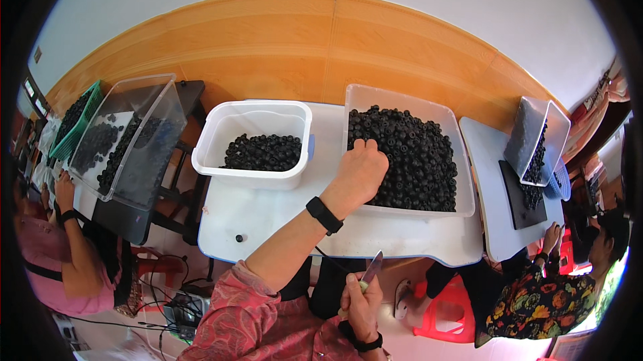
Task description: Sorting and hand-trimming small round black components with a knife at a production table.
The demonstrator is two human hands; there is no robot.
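A small knife stood low in the centre of the frame, its long axis running steeply up and a little to the right, the blade tip pointing toward the near edge of the white table. The person's right hand was clenched around its handle, fingers wrapped tight, a dark band at the wrist.

Higher, just right of centre, the left hand reached over the rim of a clear bin and rested on its heap of black rings, fingers curled down into the pile; whether they pinched a ring could not be told. A black wristband circled that forearm.

Just left of the bin sat a white tub, partly filled with the same black pieces, and one stray ring lay alone on the table's lower left.

In the upper left a tilted clear bin and a green basket held more rings before a seated co-worker in pink. At the lower right another co-worker in a floral top sat at a second table.
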